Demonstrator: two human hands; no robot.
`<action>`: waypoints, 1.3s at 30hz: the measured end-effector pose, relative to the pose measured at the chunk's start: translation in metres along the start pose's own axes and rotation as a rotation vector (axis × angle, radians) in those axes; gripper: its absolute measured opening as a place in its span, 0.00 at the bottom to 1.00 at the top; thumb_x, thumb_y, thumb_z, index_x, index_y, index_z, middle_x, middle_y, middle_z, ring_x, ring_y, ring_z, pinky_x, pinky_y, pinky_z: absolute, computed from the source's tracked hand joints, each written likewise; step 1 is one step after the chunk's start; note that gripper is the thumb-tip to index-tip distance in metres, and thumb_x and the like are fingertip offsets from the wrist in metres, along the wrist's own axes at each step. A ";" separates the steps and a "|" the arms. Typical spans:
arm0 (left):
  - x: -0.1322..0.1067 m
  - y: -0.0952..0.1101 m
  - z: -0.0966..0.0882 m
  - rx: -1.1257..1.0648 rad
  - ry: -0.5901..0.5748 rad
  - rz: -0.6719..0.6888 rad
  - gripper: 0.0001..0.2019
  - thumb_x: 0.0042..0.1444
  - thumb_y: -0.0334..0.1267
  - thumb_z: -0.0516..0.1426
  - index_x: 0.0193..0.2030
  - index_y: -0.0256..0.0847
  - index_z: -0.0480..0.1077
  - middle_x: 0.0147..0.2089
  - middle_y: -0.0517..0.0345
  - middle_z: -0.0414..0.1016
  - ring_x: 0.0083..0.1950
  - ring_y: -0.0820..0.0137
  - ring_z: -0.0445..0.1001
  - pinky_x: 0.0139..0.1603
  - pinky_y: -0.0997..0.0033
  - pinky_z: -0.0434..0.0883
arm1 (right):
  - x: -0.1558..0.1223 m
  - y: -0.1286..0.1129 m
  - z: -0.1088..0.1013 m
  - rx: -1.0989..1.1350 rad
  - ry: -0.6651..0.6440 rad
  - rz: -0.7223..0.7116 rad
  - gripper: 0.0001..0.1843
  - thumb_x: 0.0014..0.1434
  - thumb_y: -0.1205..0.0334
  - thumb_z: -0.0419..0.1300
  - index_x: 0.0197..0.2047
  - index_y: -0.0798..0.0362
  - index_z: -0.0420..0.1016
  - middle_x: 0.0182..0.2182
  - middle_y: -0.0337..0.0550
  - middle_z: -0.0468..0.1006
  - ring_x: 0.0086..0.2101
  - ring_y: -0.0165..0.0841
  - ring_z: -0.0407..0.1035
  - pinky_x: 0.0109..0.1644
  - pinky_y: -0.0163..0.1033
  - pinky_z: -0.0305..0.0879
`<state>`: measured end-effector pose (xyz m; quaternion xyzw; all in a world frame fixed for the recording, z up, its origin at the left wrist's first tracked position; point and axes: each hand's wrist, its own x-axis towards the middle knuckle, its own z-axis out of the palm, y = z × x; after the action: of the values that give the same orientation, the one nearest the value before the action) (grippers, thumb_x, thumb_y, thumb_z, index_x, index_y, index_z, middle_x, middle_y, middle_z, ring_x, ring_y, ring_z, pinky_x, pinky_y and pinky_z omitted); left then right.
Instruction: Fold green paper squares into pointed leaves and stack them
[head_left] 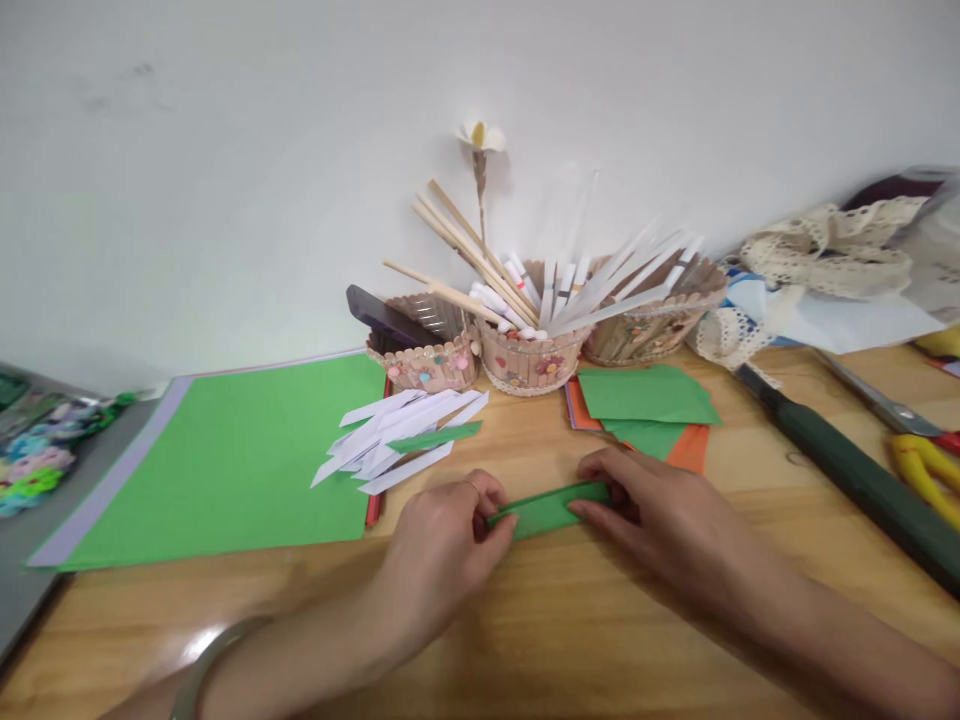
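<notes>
- The left hand (442,545) lies low, near the middle, knuckles up, its fingers curled and the fingertips pinched together at its right side.
- The left forearm runs from the near left corner up to the hand, with a bangle on the wrist.
- The right hand (660,515) lies just right of it, palm down, fingers stretched leftwards and pressed flat.
- The right forearm comes in from the near right corner.
- The fingertips of the two hands are close, not touching.

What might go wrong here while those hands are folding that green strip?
The folded green strip is pinched at each end by the left hand and right hand; an uneven press may skew the crease. The pile of white strips lies close by and a sleeve or wrist might scatter it.
</notes>
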<state>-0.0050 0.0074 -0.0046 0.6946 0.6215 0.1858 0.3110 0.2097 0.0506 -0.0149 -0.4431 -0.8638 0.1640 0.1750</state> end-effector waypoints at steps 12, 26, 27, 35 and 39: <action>0.005 0.001 0.001 0.099 -0.016 -0.039 0.03 0.51 0.35 0.52 0.28 0.42 0.61 0.19 0.64 0.67 0.20 0.71 0.67 0.21 0.75 0.57 | -0.003 -0.001 0.003 -0.108 -0.009 -0.056 0.03 0.60 0.62 0.51 0.35 0.50 0.60 0.27 0.42 0.72 0.27 0.36 0.69 0.27 0.38 0.63; 0.004 -0.001 0.003 0.126 -0.021 -0.031 0.05 0.51 0.34 0.52 0.26 0.42 0.62 0.18 0.65 0.65 0.19 0.74 0.64 0.20 0.76 0.55 | -0.002 0.001 0.007 -0.134 0.052 -0.076 0.05 0.62 0.61 0.50 0.33 0.50 0.57 0.24 0.39 0.70 0.26 0.34 0.68 0.25 0.36 0.61; 0.004 -0.001 0.003 0.126 -0.026 -0.032 0.05 0.52 0.34 0.53 0.26 0.42 0.62 0.18 0.66 0.65 0.19 0.74 0.64 0.20 0.77 0.55 | -0.002 0.001 0.007 -0.134 0.058 -0.081 0.06 0.62 0.61 0.49 0.33 0.50 0.57 0.24 0.39 0.70 0.25 0.34 0.68 0.25 0.36 0.61; 0.005 0.009 -0.002 0.255 -0.118 -0.102 0.05 0.54 0.31 0.52 0.28 0.40 0.65 0.19 0.66 0.65 0.20 0.74 0.65 0.22 0.77 0.57 | -0.001 0.000 0.005 -0.135 0.053 -0.072 0.06 0.63 0.60 0.48 0.35 0.50 0.57 0.25 0.39 0.70 0.24 0.32 0.67 0.24 0.35 0.61; 0.004 0.011 -0.002 0.437 -0.078 -0.022 0.04 0.52 0.28 0.54 0.29 0.40 0.67 0.23 0.65 0.67 0.23 0.73 0.66 0.23 0.76 0.58 | 0.000 -0.002 0.004 -0.169 0.111 -0.065 0.07 0.64 0.58 0.45 0.38 0.51 0.58 0.29 0.43 0.71 0.24 0.32 0.67 0.23 0.35 0.61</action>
<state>0.0026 0.0118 0.0043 0.7455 0.6419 0.0162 0.1789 0.2068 0.0488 -0.0181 -0.4365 -0.8774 0.0600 0.1898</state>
